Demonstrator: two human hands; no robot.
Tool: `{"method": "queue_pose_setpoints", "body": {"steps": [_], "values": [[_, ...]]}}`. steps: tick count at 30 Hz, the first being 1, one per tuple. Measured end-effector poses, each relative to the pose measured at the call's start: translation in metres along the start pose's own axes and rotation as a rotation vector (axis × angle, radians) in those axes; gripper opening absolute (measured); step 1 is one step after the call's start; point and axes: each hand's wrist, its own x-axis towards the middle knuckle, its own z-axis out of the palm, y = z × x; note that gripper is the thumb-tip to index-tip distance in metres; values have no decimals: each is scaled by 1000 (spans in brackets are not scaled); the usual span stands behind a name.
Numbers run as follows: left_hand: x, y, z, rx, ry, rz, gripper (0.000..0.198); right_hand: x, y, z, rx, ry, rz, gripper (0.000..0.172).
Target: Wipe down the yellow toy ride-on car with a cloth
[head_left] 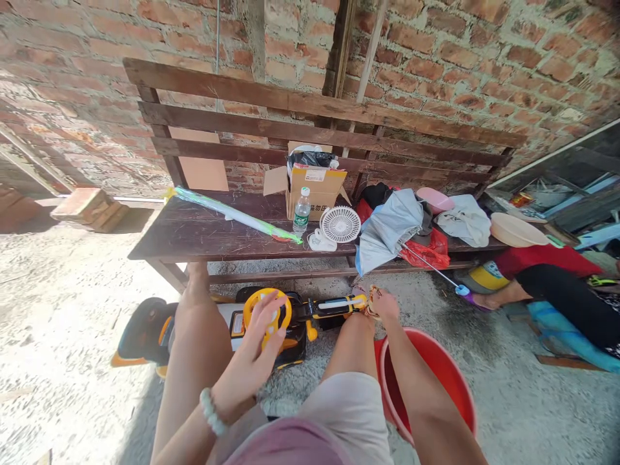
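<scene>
My left hand (256, 345) rests its fingers on a round yellow toy steering wheel (267, 316), and a beaded bracelet (210, 411) circles that wrist. The wheel belongs to a black and yellow plastic toy vehicle (285, 336) lying on the concrete floor between my knees. My right hand (382, 303) grips a tangled tan cord (372, 303) at the vehicle's yellow front end. Just below that arm stands a red plastic bucket (426, 381), partly hidden by my right forearm.
A dark wooden bench (194, 239) holds a cardboard box (317, 190), water bottle (301, 211), white fan (340, 224), grey umbrella (387, 230) and plastic basin (516, 230). A seated person's leg (557, 294) stretches along the floor at right. Behind stands a brick wall (460, 58).
</scene>
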Motion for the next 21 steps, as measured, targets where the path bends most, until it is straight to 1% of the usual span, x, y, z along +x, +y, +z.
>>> {"method": "queue_pose_setpoints", "body": {"steps": [2, 5, 7, 9, 12, 14, 15, 16, 18, 19, 21], "values": [[-2, 0, 20, 135, -101, -114, 60, 4, -3, 7, 31, -24, -10, 53], [4, -13, 41, 411, -309, -326, 68, 7, -10, 19, 55, -66, -31, 50], [3, -23, 51, 541, -427, -384, 79, 9, -13, 23, 56, -79, -22, 49], [-2, -30, 58, 626, -489, -382, 91, 12, -14, 21, 48, -81, 0, 49], [-9, -36, 63, 685, -525, -353, 100, 11, -21, 17, 28, -71, 22, 51], [-11, -38, 65, 702, -518, -345, 103, 1, -31, 18, -6, -39, 13, 49], [-11, -39, 66, 705, -508, -347, 104, -7, -38, 21, -43, 1, -6, 47], [-11, -39, 67, 703, -500, -353, 105, -17, -46, 25, -92, 50, -44, 45], [-10, -40, 70, 680, -492, -368, 108, -40, -64, 34, -194, 140, -167, 41], [-9, -39, 71, 665, -493, -376, 110, -53, -73, 38, -230, 158, -240, 41], [-8, -38, 72, 638, -498, -390, 111, -77, -91, 45, -250, 140, -350, 42]]}}
